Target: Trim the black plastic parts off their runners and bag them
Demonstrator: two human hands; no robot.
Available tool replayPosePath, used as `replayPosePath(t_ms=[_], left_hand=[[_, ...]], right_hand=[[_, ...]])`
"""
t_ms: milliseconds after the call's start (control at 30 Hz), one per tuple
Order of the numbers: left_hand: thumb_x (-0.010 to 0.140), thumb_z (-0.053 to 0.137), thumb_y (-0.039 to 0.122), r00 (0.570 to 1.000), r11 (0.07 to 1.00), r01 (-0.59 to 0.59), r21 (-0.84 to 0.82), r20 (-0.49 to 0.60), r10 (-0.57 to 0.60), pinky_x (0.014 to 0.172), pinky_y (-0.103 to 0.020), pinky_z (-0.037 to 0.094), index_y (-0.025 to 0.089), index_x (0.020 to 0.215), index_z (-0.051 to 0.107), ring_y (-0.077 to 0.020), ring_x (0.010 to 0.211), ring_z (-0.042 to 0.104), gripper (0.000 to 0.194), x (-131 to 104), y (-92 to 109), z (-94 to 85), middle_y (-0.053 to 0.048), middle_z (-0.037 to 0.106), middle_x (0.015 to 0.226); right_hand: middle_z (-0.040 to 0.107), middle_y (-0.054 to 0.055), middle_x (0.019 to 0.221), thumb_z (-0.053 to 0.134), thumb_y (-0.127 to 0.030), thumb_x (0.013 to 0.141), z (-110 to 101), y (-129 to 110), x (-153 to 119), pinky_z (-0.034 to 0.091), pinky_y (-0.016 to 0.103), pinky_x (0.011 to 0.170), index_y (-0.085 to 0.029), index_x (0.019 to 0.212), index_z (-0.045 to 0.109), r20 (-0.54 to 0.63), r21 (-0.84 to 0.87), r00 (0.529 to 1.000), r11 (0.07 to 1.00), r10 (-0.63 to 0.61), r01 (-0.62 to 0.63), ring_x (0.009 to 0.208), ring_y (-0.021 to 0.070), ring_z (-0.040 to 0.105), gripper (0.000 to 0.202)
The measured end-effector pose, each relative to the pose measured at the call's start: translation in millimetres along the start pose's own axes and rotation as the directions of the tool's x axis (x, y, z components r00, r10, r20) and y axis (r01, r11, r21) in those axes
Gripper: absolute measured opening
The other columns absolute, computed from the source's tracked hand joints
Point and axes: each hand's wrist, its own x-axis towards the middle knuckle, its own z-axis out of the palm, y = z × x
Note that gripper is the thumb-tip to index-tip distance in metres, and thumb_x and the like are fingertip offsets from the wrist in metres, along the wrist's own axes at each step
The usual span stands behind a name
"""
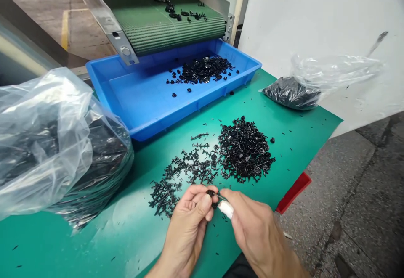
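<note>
Between thumb and fingers, my left hand (191,217) pinches a small black plastic part (210,193). My right hand (252,221), its thumb wrapped in white, is closed around a thin metal tool (220,197) whose tip meets that part; most of the tool is hidden by the fingers. Just beyond both hands lies a large heap of small black plastic parts (246,152) on the green tabletop (126,236). Looser branched black pieces (164,196) spread to the left of the heap, close to my left hand.
A blue tray (135,105) holding black parts stands under the end of a green conveyor belt (176,32). On the left sits a big clear plastic bag (63,143) of black parts, and a smaller bag (293,93) lies at the right. Something red (293,193) shows below the table edge.
</note>
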Motion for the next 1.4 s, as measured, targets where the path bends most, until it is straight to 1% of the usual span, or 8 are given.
replayPosePath(t_ms=[100,400,500,600,700,833,1100,1400], left_hand=[[0.067,0.083,0.019,1.000,1.000,0.000,-0.001,-0.005,0.000,0.066,-0.017,0.050,0.016,0.077,0.070,-0.0089,0.067,0.059,0.016,-1,-1,1.6,-0.003,0.069,0.082],[0.068,0.082,0.020,0.996,0.994,-0.077,0.078,-0.026,0.079,0.077,-0.020,0.049,0.018,0.072,0.066,-0.0116,0.083,0.060,0.017,-1,-8,-0.1,-0.002,0.069,0.091],[0.071,0.080,0.021,0.996,0.990,-0.086,0.115,-0.025,0.090,0.076,-0.019,0.048,0.018,0.073,0.066,-0.0108,0.081,0.060,0.014,0,-7,-1.7,-0.001,0.069,0.093],[0.073,0.079,0.023,0.996,0.986,-0.083,0.147,-0.032,0.089,0.074,-0.019,0.049,0.018,0.076,0.067,-0.0108,0.076,0.059,0.013,2,-5,-1.6,-0.002,0.070,0.089],[0.073,0.079,0.024,0.993,0.980,-0.090,0.176,-0.053,0.101,0.071,-0.019,0.049,0.018,0.079,0.069,-0.0100,0.070,0.057,0.014,4,-3,0.2,-0.002,0.069,0.085],[0.074,0.078,0.027,0.995,0.990,-0.063,0.123,-0.073,0.073,0.068,-0.021,0.049,0.020,0.090,0.070,-0.0113,0.068,0.057,0.019,4,-1,1.4,-0.002,0.067,0.084],[0.085,0.067,0.024,0.997,0.995,-0.039,0.094,0.073,0.032,0.054,-0.017,0.040,0.019,0.082,0.068,-0.0068,0.057,0.046,0.006,5,4,-0.5,-0.002,0.065,0.088],[0.080,0.073,0.030,0.999,0.985,-0.052,0.163,0.011,0.051,0.056,-0.017,0.038,0.018,0.100,0.070,-0.0064,0.055,0.044,0.023,5,-1,-0.1,0.001,0.061,0.070]], right_hand=[[0.060,0.004,0.073,0.030,-0.008,0.093,4,-3,-4,0.047,0.029,0.057,-0.017,0.092,0.060,-0.055,-0.101,0.998,0.995,-0.013,0.007,0.066,0.0191,0.061,0.031],[0.060,0.005,0.073,0.031,-0.008,0.094,17,-9,-2,0.039,0.029,0.055,-0.015,0.097,0.058,-0.107,-0.265,0.994,0.964,-0.027,-0.002,0.062,0.0179,0.059,0.029],[0.059,0.000,0.065,0.035,-0.006,0.089,12,-7,5,0.033,0.026,0.051,-0.020,0.078,0.054,0.024,-0.075,0.996,0.993,0.089,-0.087,0.056,0.0143,0.055,0.025],[0.054,-0.005,0.057,0.039,-0.003,0.083,1,2,15,0.031,0.023,0.050,-0.022,0.069,0.047,0.242,0.130,0.952,0.966,0.188,-0.224,0.052,0.0103,0.051,0.025],[0.052,-0.006,0.057,0.038,-0.003,0.083,-7,13,26,0.030,0.022,0.051,-0.021,0.071,0.049,0.236,0.090,0.934,0.951,0.268,-0.295,0.051,0.0100,0.048,0.024],[0.058,0.001,0.077,0.039,-0.008,0.088,-7,20,48,0.032,0.025,0.055,-0.020,0.089,0.058,0.118,-0.123,0.975,0.977,0.186,-0.171,0.063,0.0129,0.054,0.023],[0.054,0.001,0.085,0.045,-0.006,0.088,2,21,81,0.021,0.028,0.047,-0.019,0.088,0.059,0.239,-0.422,0.965,0.907,0.109,0.002,0.054,0.0110,0.046,0.020],[0.054,0.001,0.086,0.033,-0.016,0.096,-19,-6,41,0.041,0.028,0.059,-0.022,0.093,0.058,0.245,-0.036,0.967,0.998,0.064,-0.057,0.067,0.0144,0.054,0.025]])
